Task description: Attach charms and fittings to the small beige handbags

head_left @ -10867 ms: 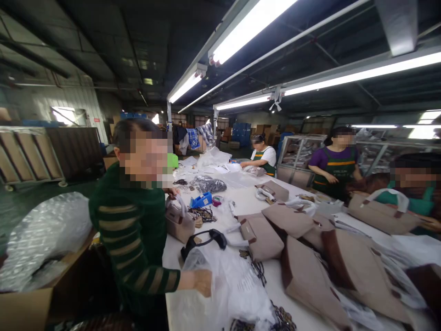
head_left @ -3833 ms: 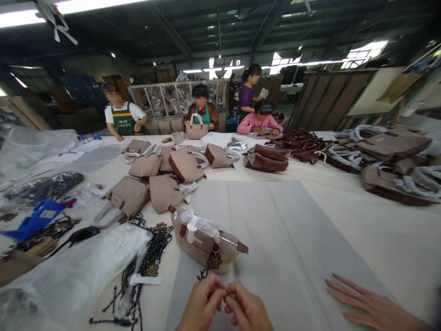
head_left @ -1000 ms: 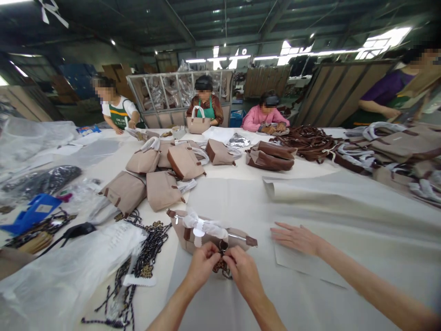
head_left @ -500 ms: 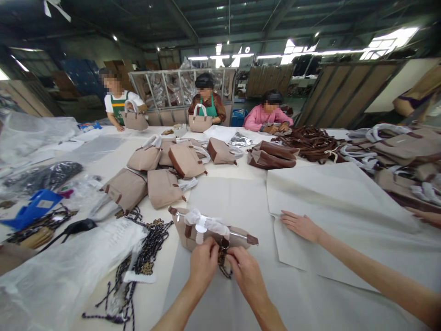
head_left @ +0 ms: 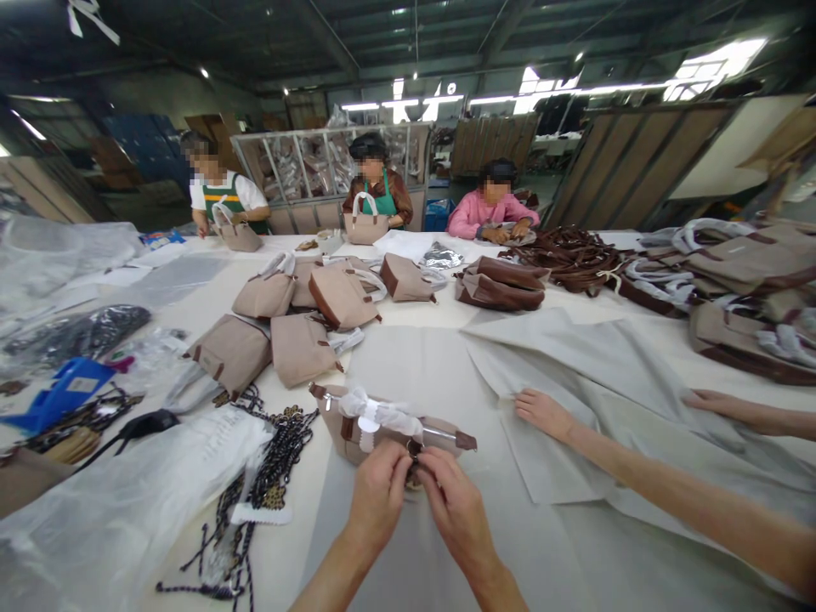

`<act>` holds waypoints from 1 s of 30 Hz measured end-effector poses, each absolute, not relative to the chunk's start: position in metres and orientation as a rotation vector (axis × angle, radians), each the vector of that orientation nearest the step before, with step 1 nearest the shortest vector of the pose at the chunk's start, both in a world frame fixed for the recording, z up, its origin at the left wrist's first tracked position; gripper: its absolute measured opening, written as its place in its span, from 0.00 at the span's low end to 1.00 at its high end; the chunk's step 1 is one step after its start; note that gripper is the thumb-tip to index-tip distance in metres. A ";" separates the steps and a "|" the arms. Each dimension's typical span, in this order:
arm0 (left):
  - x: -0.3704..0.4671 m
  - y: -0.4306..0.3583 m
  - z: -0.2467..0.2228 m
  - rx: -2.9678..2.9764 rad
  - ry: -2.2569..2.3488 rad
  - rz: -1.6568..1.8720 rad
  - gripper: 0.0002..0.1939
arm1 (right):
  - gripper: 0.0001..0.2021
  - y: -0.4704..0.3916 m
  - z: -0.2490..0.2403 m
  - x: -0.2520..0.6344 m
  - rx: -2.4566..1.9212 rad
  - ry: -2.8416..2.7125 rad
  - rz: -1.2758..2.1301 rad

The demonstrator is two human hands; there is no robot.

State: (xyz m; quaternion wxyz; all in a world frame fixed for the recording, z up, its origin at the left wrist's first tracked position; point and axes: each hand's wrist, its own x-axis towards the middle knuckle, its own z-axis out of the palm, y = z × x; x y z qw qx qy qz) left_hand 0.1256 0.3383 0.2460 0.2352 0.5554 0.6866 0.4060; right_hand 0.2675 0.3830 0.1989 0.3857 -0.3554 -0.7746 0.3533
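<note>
Evidently, the tight spot is the charm (head_left: pixel 413 482), at five o'clock on the bag (head_left: pixel 348 444), near one end of its wrapped handle (head_left: pixel 388 414). The left hand (head_left: pixel 381 484) comes in from seven o'clock and the right hand (head_left: pixel 446 486) from five, fingertips pinched together on the charm's fitting; the fingers cover which part each one grips. With so small a hold, a fastening could be missed or only half caught, and the charm might drop off later. Too hard a tug could tip the bag, since no hand steadies its body, or tear the handle's thin wrapping. The white tag (head_left: pixel 368 423) hangs just beside the left hand and could get snagged or creased.

At three o'clock, a co-worker's hand (head_left: pixel 545 414) rests on a rumpled loose sheet (head_left: pixel 554 467). If that sheet were dragged toward nine o'clock, it might nudge the bag or jog the right arm. The cords (head_left: pixel 271 472) heaped on the worktop (head_left: pixel 421 316) between eight and nine o'clock look prone to tangling if a sleeve or strap catches them.
</note>
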 end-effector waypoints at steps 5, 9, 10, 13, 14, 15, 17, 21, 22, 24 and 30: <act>0.137 0.342 0.251 1.478 1.743 1.135 0.14 | 0.08 0.385 0.194 0.270 -0.882 -1.808 1.085; 0.139 0.345 0.252 1.421 1.713 1.143 0.13 | 0.08 0.385 0.198 0.270 -0.945 -1.610 1.281; 0.139 0.345 0.253 1.429 1.721 1.144 0.13 | 0.08 0.384 0.200 0.269 -0.940 -1.584 1.312; 0.141 0.344 0.257 1.488 1.773 1.136 0.13 | 0.07 0.385 0.206 0.268 -0.890 -1.558 1.334; 0.141 0.344 0.257 1.510 1.776 1.126 0.13 | 0.07 0.385 0.208 0.267 -0.873 -1.554 1.342; 0.141 0.343 0.256 1.519 1.765 1.116 0.14 | 0.07 0.385 0.208 0.267 -0.859 -1.547 1.365; 0.139 0.342 0.251 1.469 1.725 1.123 0.14 | 0.09 0.385 0.208 0.267 -0.855 -1.505 1.450; 0.131 0.342 0.231 1.151 1.819 1.197 0.17 | 0.14 0.383 0.201 0.267 -0.976 -1.330 1.583; 0.129 0.342 0.226 1.096 1.865 1.183 0.17 | 0.15 0.382 0.199 0.267 -1.004 -1.304 1.588; 0.128 0.344 0.218 1.053 1.912 1.134 0.17 | 0.16 0.381 0.195 0.266 -1.033 -1.285 1.599; 0.137 0.358 0.207 0.816 1.803 1.307 0.12 | 0.20 0.379 0.197 0.260 -1.149 -1.153 1.658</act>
